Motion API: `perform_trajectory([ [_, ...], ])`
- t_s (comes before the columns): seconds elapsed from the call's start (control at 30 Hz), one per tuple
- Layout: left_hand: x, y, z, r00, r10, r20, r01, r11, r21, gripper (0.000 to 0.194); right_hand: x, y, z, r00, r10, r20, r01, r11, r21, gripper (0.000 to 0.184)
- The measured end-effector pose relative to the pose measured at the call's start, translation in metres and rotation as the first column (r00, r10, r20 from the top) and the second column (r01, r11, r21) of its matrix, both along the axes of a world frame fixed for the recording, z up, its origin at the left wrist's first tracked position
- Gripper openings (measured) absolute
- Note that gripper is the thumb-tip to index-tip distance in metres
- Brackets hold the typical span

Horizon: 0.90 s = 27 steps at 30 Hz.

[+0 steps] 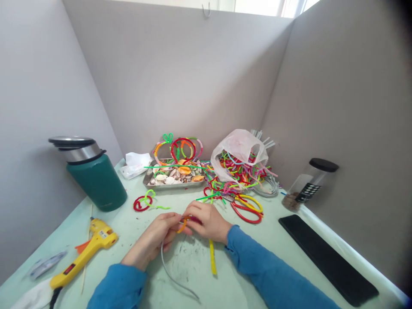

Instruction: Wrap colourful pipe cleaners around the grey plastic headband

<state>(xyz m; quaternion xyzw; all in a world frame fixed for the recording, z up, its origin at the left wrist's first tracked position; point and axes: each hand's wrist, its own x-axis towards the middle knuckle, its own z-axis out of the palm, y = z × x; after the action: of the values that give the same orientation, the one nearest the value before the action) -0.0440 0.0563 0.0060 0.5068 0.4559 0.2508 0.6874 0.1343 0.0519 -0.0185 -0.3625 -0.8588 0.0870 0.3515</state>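
My left hand [156, 240] and my right hand [209, 221] meet over the middle of the table, fingers pinched together. A grey wire [175, 279] runs from the left fingers and curves down to the tabletop. Between the fingertips is a bent orange pipe cleaner [182, 226], held by the right hand beside the wire. Something dark red [195, 219] shows under the right fingers; its kind is partly hidden. A yellow strip [213, 259] lies below the right wrist. Red and green pipe cleaner curls [143, 202] rest beyond the left hand.
A tray [174, 186] of shells with pipe cleaner rings stands at the back. Right of it, a plastic bag [231, 143] spills pipe cleaners near red-and-yellow-handled scissors [247, 214]. A yellow glue gun [85, 253], green bottle [98, 182], clear jar [309, 184] and black slab [325, 257] flank the hands.
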Motion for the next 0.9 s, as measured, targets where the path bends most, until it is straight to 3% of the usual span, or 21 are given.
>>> perform_trajectory([
  [0.4,0.001,-0.001,0.002,0.992,0.011,-0.122,-0.008,1.0,0.025,0.041,-0.002,-0.003,0.001,0.982,-0.14,0.127,0.105,0.963,0.249,0.015],
  [0.53,0.002,-0.001,0.001,0.996,0.025,-0.091,-0.022,0.999,0.04,0.043,-0.004,-0.003,0.0,0.991,-0.122,-0.056,0.128,0.986,0.11,0.011],
  [0.7,0.005,0.0,-0.001,0.981,0.114,-0.154,-0.078,0.972,0.222,0.056,-0.008,0.0,-0.005,0.928,-0.208,-0.31,0.162,0.972,-0.169,0.011],
  [0.8,0.009,0.0,-0.003,0.968,0.149,-0.204,-0.09,0.958,0.272,0.065,-0.011,0.0,-0.006,0.889,-0.276,-0.364,0.171,0.94,-0.296,0.013],
  [0.9,0.012,-0.001,-0.006,0.959,0.184,-0.217,-0.107,0.94,0.323,0.07,-0.012,0.001,-0.007,0.875,-0.335,-0.35,0.234,0.925,-0.301,0.018],
])
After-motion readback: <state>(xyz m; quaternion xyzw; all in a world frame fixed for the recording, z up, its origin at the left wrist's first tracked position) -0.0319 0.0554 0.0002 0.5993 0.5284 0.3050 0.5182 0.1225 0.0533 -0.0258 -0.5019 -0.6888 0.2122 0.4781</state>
